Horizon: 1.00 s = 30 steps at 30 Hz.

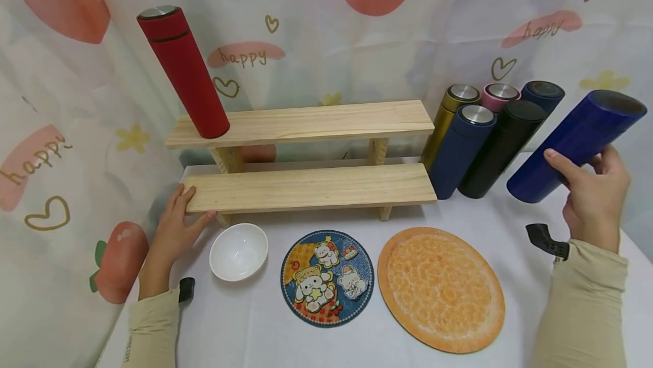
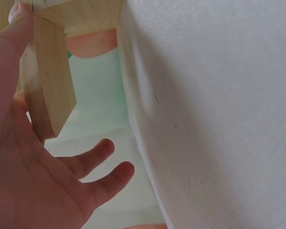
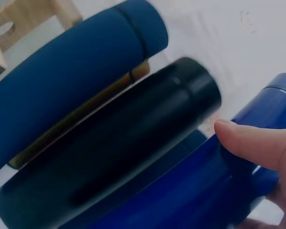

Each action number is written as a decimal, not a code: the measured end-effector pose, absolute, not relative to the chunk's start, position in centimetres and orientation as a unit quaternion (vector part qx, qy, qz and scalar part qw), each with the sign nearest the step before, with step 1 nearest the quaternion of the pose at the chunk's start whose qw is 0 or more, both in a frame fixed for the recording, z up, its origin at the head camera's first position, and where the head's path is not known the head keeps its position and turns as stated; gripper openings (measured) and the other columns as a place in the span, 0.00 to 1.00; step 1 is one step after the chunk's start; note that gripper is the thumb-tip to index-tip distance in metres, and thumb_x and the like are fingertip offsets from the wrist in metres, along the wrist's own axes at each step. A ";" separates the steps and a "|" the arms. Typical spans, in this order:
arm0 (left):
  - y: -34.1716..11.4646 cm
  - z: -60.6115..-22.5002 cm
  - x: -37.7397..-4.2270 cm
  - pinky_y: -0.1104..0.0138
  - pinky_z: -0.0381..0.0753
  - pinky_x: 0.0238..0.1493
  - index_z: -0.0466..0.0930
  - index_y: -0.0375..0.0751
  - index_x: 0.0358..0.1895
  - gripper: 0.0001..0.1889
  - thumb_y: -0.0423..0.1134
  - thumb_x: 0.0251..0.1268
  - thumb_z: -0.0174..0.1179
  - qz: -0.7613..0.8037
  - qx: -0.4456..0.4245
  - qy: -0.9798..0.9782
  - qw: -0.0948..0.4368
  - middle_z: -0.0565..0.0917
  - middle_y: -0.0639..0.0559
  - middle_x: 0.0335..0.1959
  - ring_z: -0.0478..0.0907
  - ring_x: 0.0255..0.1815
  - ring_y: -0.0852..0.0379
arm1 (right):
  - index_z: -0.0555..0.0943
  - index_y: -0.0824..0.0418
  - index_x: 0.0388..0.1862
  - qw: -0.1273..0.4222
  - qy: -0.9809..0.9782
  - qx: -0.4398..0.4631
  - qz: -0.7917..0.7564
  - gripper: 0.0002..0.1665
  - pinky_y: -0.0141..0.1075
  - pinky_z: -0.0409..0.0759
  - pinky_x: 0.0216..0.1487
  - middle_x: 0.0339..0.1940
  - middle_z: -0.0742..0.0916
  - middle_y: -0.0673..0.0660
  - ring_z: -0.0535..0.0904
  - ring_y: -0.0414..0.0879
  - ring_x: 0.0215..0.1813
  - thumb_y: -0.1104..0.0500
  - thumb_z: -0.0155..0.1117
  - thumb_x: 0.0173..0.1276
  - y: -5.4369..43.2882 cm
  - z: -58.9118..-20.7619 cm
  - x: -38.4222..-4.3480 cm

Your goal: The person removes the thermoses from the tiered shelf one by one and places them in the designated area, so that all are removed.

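My right hand (image 1: 597, 198) grips a glossy blue thermos bottle (image 1: 571, 147), which leans to the right. In the right wrist view the thumb (image 3: 252, 143) lies along the blue bottle's side. Beside it stand a black thermos (image 1: 502, 149) and a matte navy thermos (image 1: 461, 152). On the far left, my left hand (image 1: 176, 232) rests against the left end of the two-tier wooden shelf (image 1: 306, 189), fingers spread and thumb by the front edge. A red thermos (image 1: 183, 73) stands upright on the left of the upper tier.
Behind the black bottle are gold (image 1: 449, 113), pink-topped (image 1: 500, 93) and dark blue (image 1: 543, 93) thermoses. In front of the shelf lie a white bowl (image 1: 238, 252), a round cartoon mat (image 1: 326, 277) and an orange-brown round mat (image 1: 441, 288). A printed curtain (image 1: 316, 50) hangs behind.
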State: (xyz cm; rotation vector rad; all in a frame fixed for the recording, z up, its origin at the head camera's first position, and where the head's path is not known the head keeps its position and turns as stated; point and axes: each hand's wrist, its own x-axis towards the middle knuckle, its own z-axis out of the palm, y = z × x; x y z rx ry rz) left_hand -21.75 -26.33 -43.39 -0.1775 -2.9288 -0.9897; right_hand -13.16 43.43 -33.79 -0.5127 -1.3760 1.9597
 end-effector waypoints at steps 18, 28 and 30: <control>-26.5 -43.4 -21.9 0.24 0.52 0.73 0.50 0.38 0.87 0.49 0.57 0.76 0.66 -0.321 -0.066 -0.944 0.034 0.42 0.34 0.88 0.47 0.82 0.19 | 0.73 0.46 0.80 0.312 -0.552 -0.228 0.739 0.50 0.43 0.46 0.83 0.77 0.74 0.47 0.67 0.42 0.77 0.72 0.80 0.63 45.4 -37.1 -15.7; -26.8 -43.1 -22.0 0.25 0.51 0.74 0.50 0.37 0.87 0.49 0.57 0.77 0.65 -0.326 -0.072 -0.942 0.039 0.42 0.33 0.88 0.46 0.82 0.19 | 0.76 0.49 0.78 0.311 -0.528 -0.206 0.763 0.48 0.37 0.56 0.80 0.76 0.76 0.49 0.69 0.40 0.75 0.75 0.79 0.62 45.8 -38.1 -16.4; -26.8 -43.1 -21.9 0.25 0.51 0.74 0.50 0.37 0.87 0.49 0.58 0.77 0.65 -0.325 -0.071 -0.942 0.036 0.42 0.33 0.88 0.46 0.82 0.20 | 0.76 0.48 0.78 0.306 -0.540 -0.215 0.755 0.48 0.36 0.55 0.81 0.77 0.76 0.48 0.68 0.39 0.77 0.74 0.80 0.62 45.7 -38.3 -16.5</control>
